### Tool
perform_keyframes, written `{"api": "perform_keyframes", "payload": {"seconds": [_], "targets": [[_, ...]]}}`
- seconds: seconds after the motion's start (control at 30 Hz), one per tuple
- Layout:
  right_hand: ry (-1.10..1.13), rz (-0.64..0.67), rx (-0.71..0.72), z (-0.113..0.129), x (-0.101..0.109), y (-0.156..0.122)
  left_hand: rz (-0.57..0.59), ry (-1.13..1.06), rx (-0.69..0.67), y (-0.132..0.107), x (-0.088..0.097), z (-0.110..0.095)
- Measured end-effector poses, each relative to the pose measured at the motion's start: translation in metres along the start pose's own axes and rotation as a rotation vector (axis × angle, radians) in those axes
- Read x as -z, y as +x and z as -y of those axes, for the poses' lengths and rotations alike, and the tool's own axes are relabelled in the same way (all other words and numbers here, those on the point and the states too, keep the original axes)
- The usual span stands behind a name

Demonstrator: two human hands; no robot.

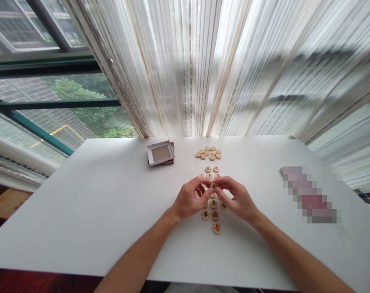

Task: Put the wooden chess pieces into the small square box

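Cardboard tray [160, 153] beyond left hand [191, 198] and right hand [237, 199], grips together at a xiangqi piece [213, 185], clamp unclear

A pixelated pink object [309, 194] at right is unreadable; the left hand [191, 198] and right hand [236, 199] partly hide the central xiangqi pieces [213, 204].
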State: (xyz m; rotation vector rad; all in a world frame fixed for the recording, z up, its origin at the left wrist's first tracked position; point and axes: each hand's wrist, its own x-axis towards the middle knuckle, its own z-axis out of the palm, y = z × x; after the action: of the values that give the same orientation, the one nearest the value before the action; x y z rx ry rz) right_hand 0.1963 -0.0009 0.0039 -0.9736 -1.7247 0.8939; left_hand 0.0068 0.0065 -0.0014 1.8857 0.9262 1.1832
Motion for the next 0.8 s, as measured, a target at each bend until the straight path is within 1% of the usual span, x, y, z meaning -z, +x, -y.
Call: {"api": "perform_keyframes", "payload": {"seconds": [0.13,0.23,0.33,0.4,0.5,0.63,0.8], "targets": [[0.068,0.004,-0.063,-0.004,0.0,0.001,0.005,0.029,-0.041,0.001,0.002,0.0],[0.132,-0.002,-0.105,-0.009,0.002,0.002,-0.028,0.089,-0.057,0.005,0.01,0.002],[0.194,-0.016,-0.112,-0.013,0.007,0.004,-0.143,0.159,-0.034,0.011,0.022,0.012],[0.195,-0.029,-0.1,-0.016,0.011,0.006,-0.229,0.207,0.014,0.015,0.03,0.023],[0.161,-0.056,-0.085,-0.02,0.017,0.01,-0.311,0.232,0.102,0.021,0.038,0.041],[0.113,-0.087,-0.118,-0.024,0.023,0.014,-0.334,0.225,0.148,0.024,0.043,0.06],[0.02,-0.099,-0.156,-0.032,0.029,0.016,-0.325,0.213,0.182,0.025,0.043,0.067]]}}
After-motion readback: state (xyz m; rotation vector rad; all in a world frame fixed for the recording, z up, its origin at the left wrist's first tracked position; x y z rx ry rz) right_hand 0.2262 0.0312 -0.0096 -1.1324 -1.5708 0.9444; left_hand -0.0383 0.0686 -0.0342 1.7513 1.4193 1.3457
